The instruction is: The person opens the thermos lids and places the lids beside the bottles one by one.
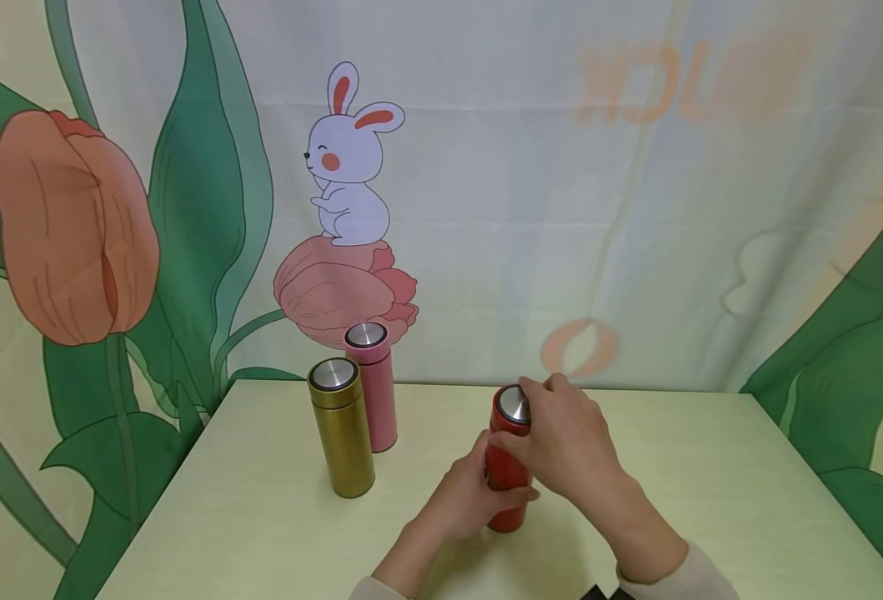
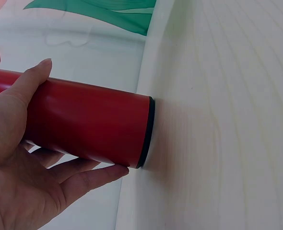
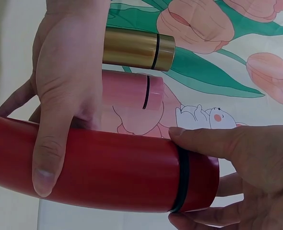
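A red thermos bottle (image 1: pixel 507 471) stands upright on the table, its lid topped by a silver disc (image 1: pixel 514 404). My left hand (image 1: pixel 465 498) grips the bottle's body from the left, thumb on one side and fingers round the other. Higher up, my right hand (image 1: pixel 570 437) holds the red lid between thumb and fingers. In the right wrist view the thumb of the right hand (image 3: pixel 256 165) lies near the black seam ring (image 3: pixel 182 179) below the lid. The bottle's dark base rim (image 2: pixel 147 134) meets the tabletop in the left wrist view.
A gold thermos (image 1: pixel 347 442) and a pink thermos (image 1: pixel 381 400) stand close together to the left, the pink one behind. The pale wooden table (image 1: pixel 674 467) ends at a hanging cloth (image 1: pixel 486 208) printed with tulips and a rabbit.
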A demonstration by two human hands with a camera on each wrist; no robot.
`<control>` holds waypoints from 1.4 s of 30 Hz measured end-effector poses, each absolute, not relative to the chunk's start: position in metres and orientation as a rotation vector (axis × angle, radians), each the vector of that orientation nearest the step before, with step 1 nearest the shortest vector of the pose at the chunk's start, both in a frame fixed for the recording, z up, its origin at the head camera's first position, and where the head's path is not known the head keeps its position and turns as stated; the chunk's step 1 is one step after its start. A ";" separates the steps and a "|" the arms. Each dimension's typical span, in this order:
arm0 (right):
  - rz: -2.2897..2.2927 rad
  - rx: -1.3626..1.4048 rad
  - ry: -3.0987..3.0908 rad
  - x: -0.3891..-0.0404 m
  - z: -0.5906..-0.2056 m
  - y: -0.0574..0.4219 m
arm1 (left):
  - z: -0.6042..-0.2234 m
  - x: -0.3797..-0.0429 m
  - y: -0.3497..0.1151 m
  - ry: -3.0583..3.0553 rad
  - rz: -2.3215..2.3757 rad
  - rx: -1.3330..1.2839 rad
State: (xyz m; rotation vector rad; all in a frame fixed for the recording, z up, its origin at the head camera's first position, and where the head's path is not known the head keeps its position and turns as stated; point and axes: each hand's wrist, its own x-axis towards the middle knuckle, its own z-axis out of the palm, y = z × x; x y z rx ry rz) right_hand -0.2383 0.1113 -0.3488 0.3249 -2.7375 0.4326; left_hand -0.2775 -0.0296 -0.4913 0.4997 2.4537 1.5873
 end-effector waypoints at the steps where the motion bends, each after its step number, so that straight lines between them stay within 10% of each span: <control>1: 0.444 0.330 -2.747 -0.239 -0.348 0.112 | -0.492 -0.277 -0.030 2.456 1.590 0.505; 42: 1.043 0.723 -2.919 -0.258 -0.337 0.149 | -0.491 -0.277 -0.031 2.480 1.575 0.513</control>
